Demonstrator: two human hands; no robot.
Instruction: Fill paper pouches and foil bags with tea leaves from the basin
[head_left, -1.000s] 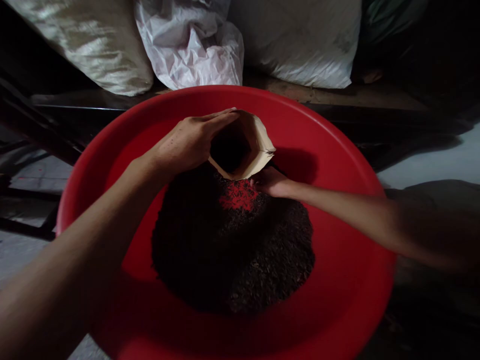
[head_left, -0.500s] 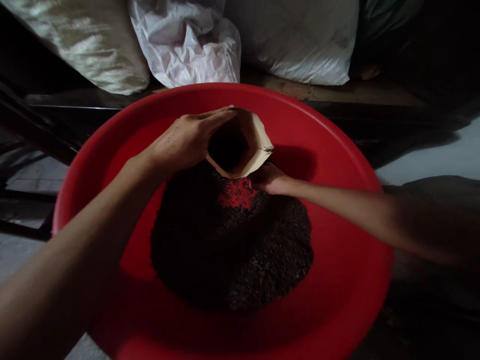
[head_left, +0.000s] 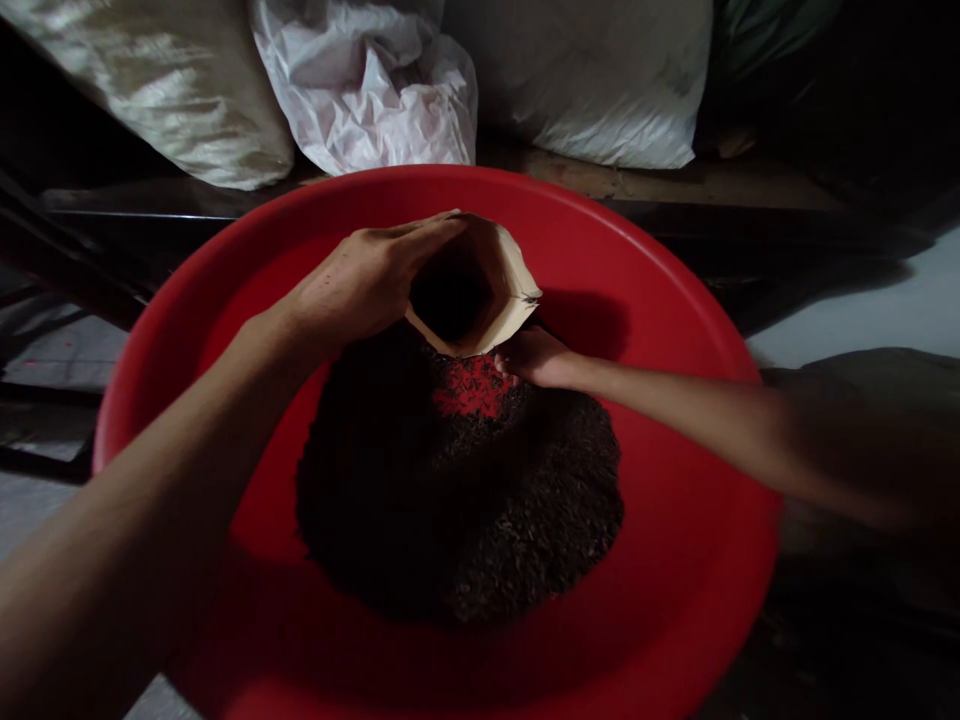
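Observation:
A pale paper bag [head_left: 516, 310] lies tilted in a wide red basin [head_left: 675, 560], its mouth facing me and its inside dark. My left hand [head_left: 364, 280] is closed round the bag's upper left side, fingers stretched along the rim. Just below the bag's right edge is my right hand [head_left: 541, 357], low against a heap of dark, thin, dry bits like loose tea leaves [head_left: 540, 510]. Its fingers are partly hidden by shadow and the bag, so whether they grip the rim or some leaves is unclear. Red basin floor shows through scattered bits below the bag's mouth.
Behind the basin, a crumpled white plastic bag [head_left: 375, 100] stands between a pale sack [head_left: 187, 90] and a large whitish sack [head_left: 592, 80] on a dark wooden ledge [head_left: 750, 185]. Dark bars of some furniture [head_left: 45, 400] are at the left.
The whole view has shifted very slightly, with everything a little farther left. Both hands and the paper bag keep nearly the same places in the basin.

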